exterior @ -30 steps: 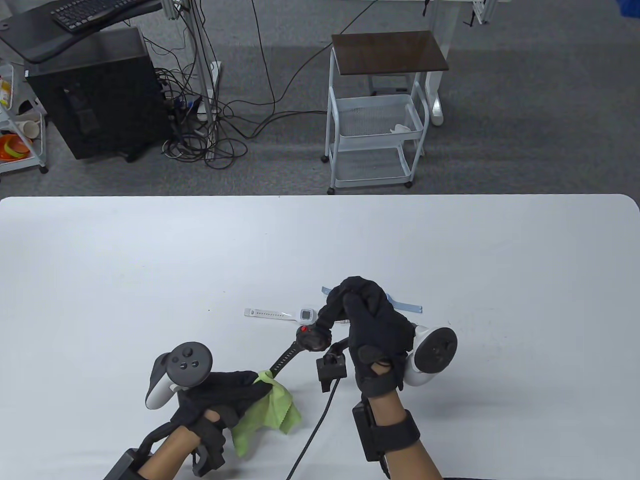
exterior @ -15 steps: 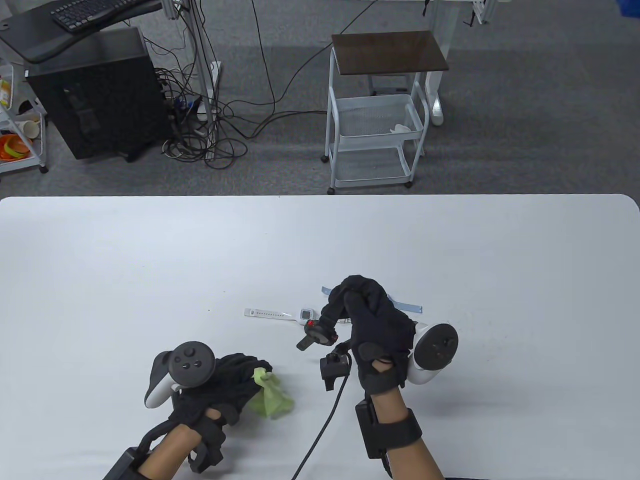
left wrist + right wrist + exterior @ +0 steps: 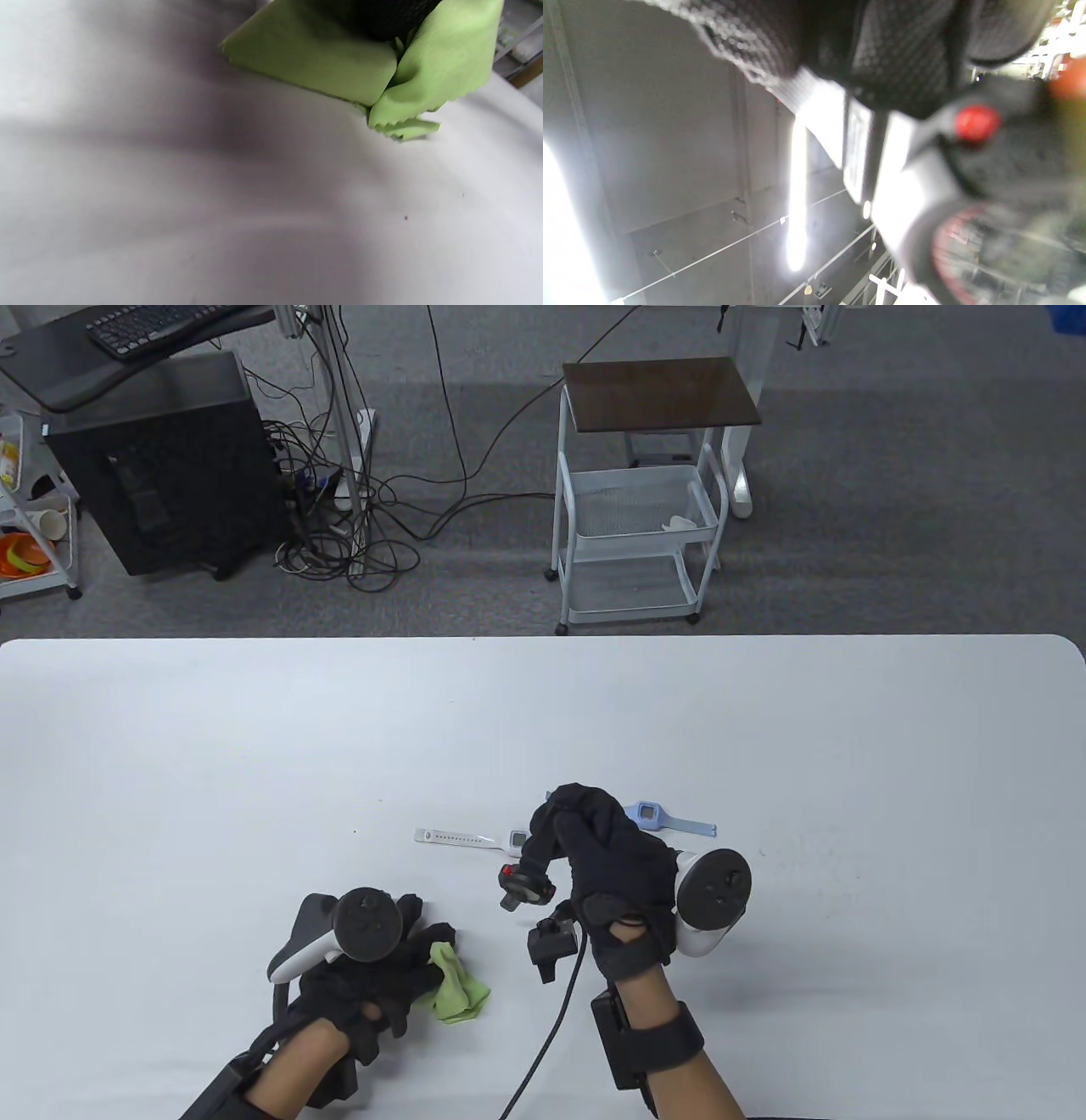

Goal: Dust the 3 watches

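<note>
My right hand (image 3: 551, 836) holds a black watch (image 3: 523, 886) with a red button above the table, fingers curled round its case. In the right wrist view the black watch (image 3: 988, 169) fills the frame, blurred, under my gloved fingers (image 3: 882, 42). My left hand (image 3: 399, 959) rests on the table and grips a crumpled green cloth (image 3: 454, 988); the left wrist view shows the green cloth (image 3: 360, 63) bunched under the glove. A white watch (image 3: 475, 839) lies flat just beyond my right hand. A light-blue watch (image 3: 657, 816) lies behind it, partly hidden.
The white table (image 3: 254, 746) stretches wide on all sides. A black cable (image 3: 551, 1027) runs from my right wrist to the near edge. Beyond the table stand a white trolley (image 3: 645, 500) and a black computer tower (image 3: 170, 466).
The black watch's strap has left my left hand, and the watch now hangs from my right hand alone. My left hand drew back with the cloth bunched up. My right hand shifted slightly left, uncovering the blue watch's face.
</note>
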